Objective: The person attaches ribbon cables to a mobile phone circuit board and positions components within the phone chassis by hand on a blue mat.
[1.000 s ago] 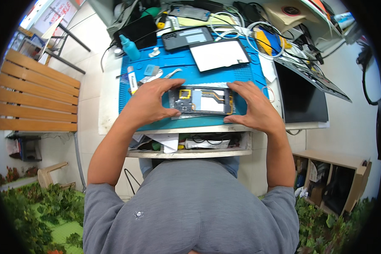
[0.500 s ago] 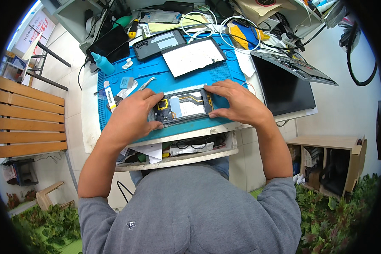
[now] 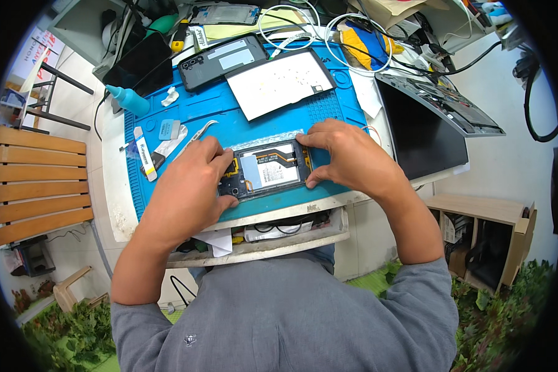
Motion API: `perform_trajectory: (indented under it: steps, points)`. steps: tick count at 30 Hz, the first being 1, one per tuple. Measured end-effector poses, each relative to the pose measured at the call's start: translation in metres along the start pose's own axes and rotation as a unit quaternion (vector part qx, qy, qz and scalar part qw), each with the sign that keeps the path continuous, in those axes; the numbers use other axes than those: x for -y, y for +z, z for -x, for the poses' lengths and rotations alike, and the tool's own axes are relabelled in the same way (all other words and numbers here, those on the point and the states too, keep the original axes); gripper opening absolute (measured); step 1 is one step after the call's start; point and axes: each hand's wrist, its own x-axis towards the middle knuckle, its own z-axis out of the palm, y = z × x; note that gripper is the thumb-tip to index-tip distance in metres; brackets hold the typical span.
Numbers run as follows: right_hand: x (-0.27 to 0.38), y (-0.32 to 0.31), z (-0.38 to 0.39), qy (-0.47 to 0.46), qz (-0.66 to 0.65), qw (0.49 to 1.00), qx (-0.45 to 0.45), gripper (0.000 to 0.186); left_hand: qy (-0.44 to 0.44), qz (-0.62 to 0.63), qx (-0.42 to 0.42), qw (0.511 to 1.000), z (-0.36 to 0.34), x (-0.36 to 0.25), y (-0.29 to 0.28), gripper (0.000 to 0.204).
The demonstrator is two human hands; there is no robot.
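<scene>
An opened phone (image 3: 279, 172) lies lengthwise on the blue work mat (image 3: 220, 121), its battery, flat ribbon cables and dark frame exposed. My left hand (image 3: 189, 186) grips its left end, thumb at the near edge and fingers at the far edge. At the opposite end, my right hand (image 3: 350, 154) pinches the frame the same way. A strip of clear bubbly material shows along the phone's far side. Beside my left fingers lie tweezers (image 3: 199, 131). Farther back rest a dark phone back cover (image 3: 220, 62) and a white dark-edged panel (image 3: 279, 84).
A teal squeeze bottle (image 3: 130, 100) and a white-and-yellow tube (image 3: 145, 155) occupy the mat's left side. An opened laptop (image 3: 421, 130) stands at the right. Cables (image 3: 353, 43) tangle along the back. Below the front edge, a cluttered drawer (image 3: 279, 239) juts out.
The view has shifted slightly, so the desk appears a little larger and turned. Both hands keep their hold on the phone's ends, with little other movement visible.
</scene>
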Motion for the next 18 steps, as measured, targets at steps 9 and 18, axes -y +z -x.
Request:
perform_trajectory:
  steps: [9, 18]
  points:
    - [0.005, -0.008, -0.006, 0.017, -0.034, 0.999, 0.017, 0.076, 0.019, -0.013, 0.015, 1.000, -0.014, 0.002, -0.005, 0.074]
    - [-0.007, -0.005, -0.012, -0.023, 0.011, 0.999, 0.036, 0.077, 0.029, -0.017, -0.011, 0.999, -0.016, 0.007, 0.002, 0.077]
